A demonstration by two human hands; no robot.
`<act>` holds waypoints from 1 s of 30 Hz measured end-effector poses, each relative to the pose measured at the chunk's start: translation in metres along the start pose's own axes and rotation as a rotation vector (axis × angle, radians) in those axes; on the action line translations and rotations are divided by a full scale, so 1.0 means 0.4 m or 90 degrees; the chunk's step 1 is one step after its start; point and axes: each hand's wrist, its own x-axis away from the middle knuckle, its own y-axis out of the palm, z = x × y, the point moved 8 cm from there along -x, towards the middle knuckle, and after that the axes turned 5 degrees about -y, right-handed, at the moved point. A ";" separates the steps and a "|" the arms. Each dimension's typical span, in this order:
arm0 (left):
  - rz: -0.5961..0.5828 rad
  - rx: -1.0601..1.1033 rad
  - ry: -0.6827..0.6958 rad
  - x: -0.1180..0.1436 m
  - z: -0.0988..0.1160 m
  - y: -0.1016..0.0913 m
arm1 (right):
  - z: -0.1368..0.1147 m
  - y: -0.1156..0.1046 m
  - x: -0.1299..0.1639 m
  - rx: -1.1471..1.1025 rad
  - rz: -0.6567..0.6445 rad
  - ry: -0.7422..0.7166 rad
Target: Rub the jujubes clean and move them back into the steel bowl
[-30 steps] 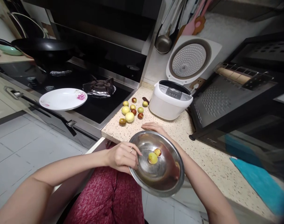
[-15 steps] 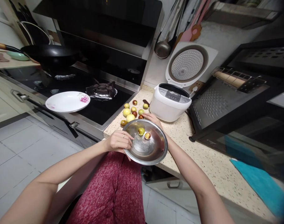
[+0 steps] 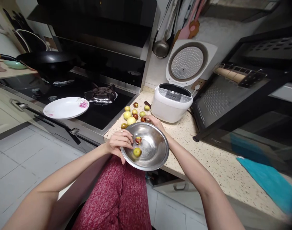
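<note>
My left hand (image 3: pixel 118 142) grips the near-left rim of a steel bowl (image 3: pixel 155 150) held at the counter's edge. Two small jujube fruits (image 3: pixel 137 147) lie inside it, one green-yellow, one reddish. My right hand (image 3: pixel 153 121) reaches past the far rim of the bowl, fingers touching a reddish fruit in the loose pile of jujubes (image 3: pixel 133 115) on the speckled counter (image 3: pixel 208 156). Whether the fingers have closed on a fruit is hidden by the bowl.
A white rice cooker (image 3: pixel 172 102) with its lid up stands behind the fruit. A flowered white plate (image 3: pixel 65 108) sits on the stove's front, a black wok (image 3: pixel 44 60) farther left. A dark dish rack (image 3: pixel 232 95) is at right, a teal cloth (image 3: pixel 268 182) near it.
The bowl has been lifted from over my lap up to the counter edge and tilted; the two fruits rolled toward its left side. My right hand moved to the fruit pile.
</note>
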 end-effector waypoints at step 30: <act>-0.062 0.063 -0.168 0.009 -0.043 0.007 | -0.224 -0.023 0.060 -0.020 -0.294 -0.033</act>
